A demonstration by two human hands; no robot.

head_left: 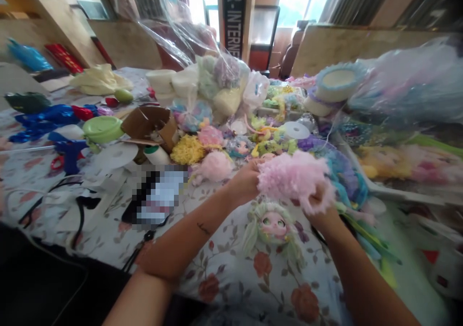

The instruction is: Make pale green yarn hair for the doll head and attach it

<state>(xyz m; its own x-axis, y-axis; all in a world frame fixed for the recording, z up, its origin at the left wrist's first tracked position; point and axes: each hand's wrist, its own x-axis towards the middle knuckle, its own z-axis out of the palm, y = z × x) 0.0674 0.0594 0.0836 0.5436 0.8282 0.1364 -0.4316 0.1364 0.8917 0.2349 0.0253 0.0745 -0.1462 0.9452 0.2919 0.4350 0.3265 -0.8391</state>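
Note:
A fluffy pale pink piece of plush (292, 174) is held up above the table between both hands. My left hand (248, 181) grips its left end, the fingers closed and partly covered by the pile. At its lower right, my right hand (320, 208) is closed on it, with fingers inside or behind a loop-like fold; I cannot tell which. Just below, a doll head (273, 224) with pale green hair and green eyes lies face up on the flowered cloth. Beyond the left wrist sits a round pink fluffy ball (215, 166).
A phone (155, 198) lies left of my left arm. Behind it stand a cardboard box (152, 128), a thread spool (155, 155) and a yellow yarn bundle (187, 149). A blue glue gun (68, 150) is further left. Plastic-bagged dolls (408, 159) fill a box at right.

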